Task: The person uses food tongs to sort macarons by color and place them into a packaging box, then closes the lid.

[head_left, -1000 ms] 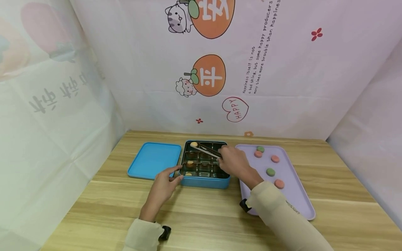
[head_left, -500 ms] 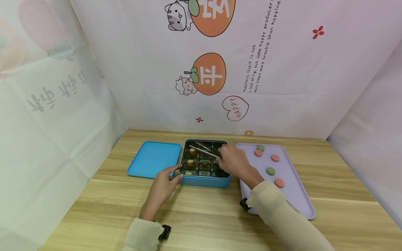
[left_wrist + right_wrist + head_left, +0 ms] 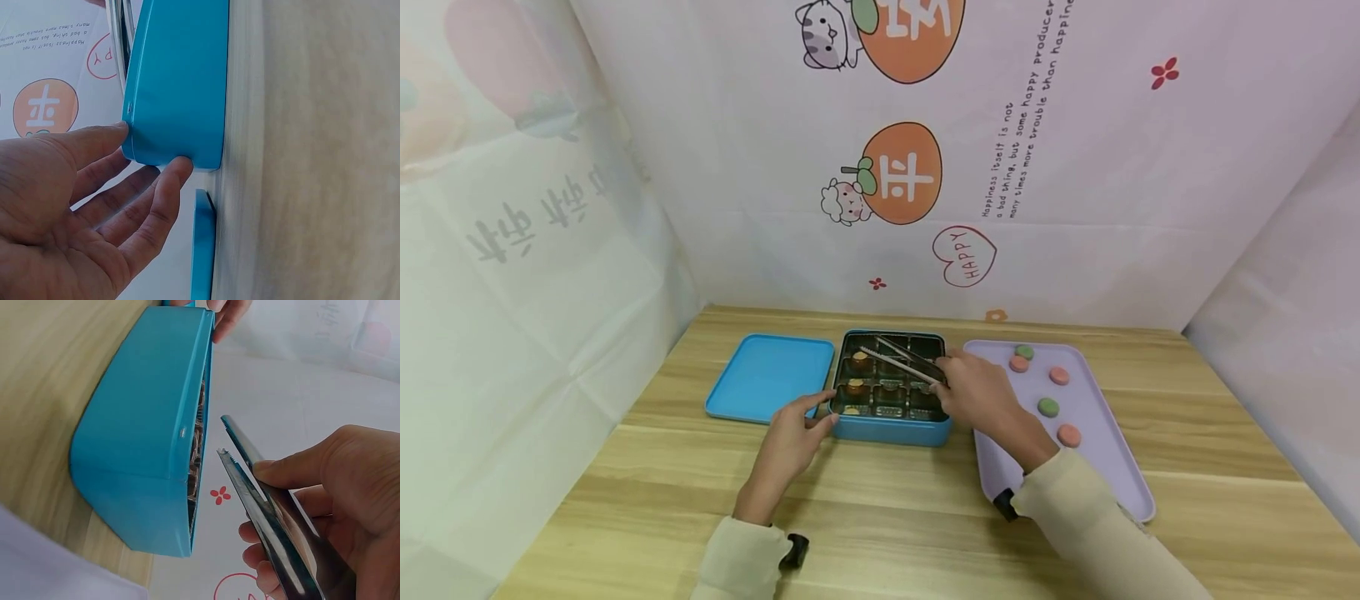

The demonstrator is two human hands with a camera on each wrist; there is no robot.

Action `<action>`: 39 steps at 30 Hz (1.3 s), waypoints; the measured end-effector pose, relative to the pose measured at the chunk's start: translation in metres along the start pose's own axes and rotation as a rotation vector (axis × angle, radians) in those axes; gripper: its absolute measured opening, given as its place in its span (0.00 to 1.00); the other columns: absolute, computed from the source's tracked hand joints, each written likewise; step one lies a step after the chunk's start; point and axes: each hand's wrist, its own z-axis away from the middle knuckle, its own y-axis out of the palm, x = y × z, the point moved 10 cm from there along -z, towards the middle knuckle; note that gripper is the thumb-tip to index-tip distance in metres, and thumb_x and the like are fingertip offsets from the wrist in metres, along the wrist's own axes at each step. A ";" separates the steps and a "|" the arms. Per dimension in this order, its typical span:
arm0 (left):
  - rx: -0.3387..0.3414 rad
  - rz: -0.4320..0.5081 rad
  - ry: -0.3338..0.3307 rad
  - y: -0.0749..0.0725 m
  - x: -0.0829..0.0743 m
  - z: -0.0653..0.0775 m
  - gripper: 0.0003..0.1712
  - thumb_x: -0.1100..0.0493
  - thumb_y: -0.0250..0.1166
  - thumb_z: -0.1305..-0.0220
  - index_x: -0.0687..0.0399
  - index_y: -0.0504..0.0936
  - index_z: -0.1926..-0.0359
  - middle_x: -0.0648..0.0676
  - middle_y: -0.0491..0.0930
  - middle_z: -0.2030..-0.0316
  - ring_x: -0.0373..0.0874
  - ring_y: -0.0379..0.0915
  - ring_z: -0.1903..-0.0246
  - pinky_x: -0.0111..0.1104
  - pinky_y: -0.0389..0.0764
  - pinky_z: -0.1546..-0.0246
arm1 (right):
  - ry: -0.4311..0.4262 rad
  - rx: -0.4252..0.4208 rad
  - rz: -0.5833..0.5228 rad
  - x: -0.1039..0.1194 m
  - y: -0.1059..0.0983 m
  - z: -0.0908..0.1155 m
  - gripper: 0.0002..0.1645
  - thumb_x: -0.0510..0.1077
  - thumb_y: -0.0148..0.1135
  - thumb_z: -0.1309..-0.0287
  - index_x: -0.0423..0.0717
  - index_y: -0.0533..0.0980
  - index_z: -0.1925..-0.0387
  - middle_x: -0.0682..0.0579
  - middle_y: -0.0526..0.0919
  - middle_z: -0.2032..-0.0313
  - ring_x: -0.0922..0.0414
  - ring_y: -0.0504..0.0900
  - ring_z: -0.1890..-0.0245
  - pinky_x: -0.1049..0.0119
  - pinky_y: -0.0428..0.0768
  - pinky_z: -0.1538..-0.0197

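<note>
My left hand (image 3: 792, 442) holds the front left corner of a blue box (image 3: 891, 431), its thumb at the rim and fingertips against the side in the left wrist view. Inside the box is a dark divided insert (image 3: 890, 398). Three pale yellow macarons sit in its left column: a back one (image 3: 861, 357), a middle one (image 3: 855, 385) and a front one (image 3: 852, 410). My right hand (image 3: 977, 393) grips metal tongs (image 3: 901, 367) over the box. In the right wrist view the toothed tips of the tongs (image 3: 250, 487) stand apart with nothing between them.
To the right lies a lilac tray (image 3: 1108, 458) with pink macarons (image 3: 1069, 435) and green macarons (image 3: 1048, 407) spread on it. A blue lid (image 3: 771, 377) lies left of the box. A printed cloth (image 3: 760, 250) hangs behind the wooden table (image 3: 887, 517).
The tongs let go of a yellow macaron, which dropped into a left compartment of the box. My right hand then shifted slightly right with the tongs. The left hand stays at the corner.
</note>
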 end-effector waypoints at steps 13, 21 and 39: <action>-0.002 -0.001 0.003 0.000 0.001 -0.001 0.26 0.59 0.68 0.27 0.51 0.80 0.30 0.66 0.73 0.29 0.50 0.88 0.56 0.34 0.78 0.75 | 0.002 -0.092 0.001 -0.029 -0.025 0.045 0.08 0.42 0.70 0.35 0.41 0.82 0.59 0.50 0.79 0.68 0.57 0.76 0.76 0.60 0.71 0.78; -0.007 0.000 -0.007 0.001 0.003 -0.001 0.26 0.58 0.68 0.27 0.50 0.80 0.30 0.64 0.73 0.29 0.48 0.88 0.58 0.34 0.78 0.75 | 0.039 -0.142 -0.007 -0.060 -0.039 0.070 0.12 0.42 0.73 0.39 0.47 0.76 0.71 0.47 0.85 0.63 0.58 0.73 0.77 0.56 0.71 0.78; 0.003 0.010 -0.005 0.000 0.001 -0.001 0.27 0.59 0.68 0.27 0.51 0.79 0.30 0.65 0.73 0.28 0.51 0.88 0.55 0.34 0.78 0.75 | 0.136 -0.103 0.010 -0.135 -0.034 0.114 0.10 0.41 0.73 0.40 0.40 0.79 0.66 0.49 0.76 0.72 0.55 0.71 0.77 0.59 0.67 0.77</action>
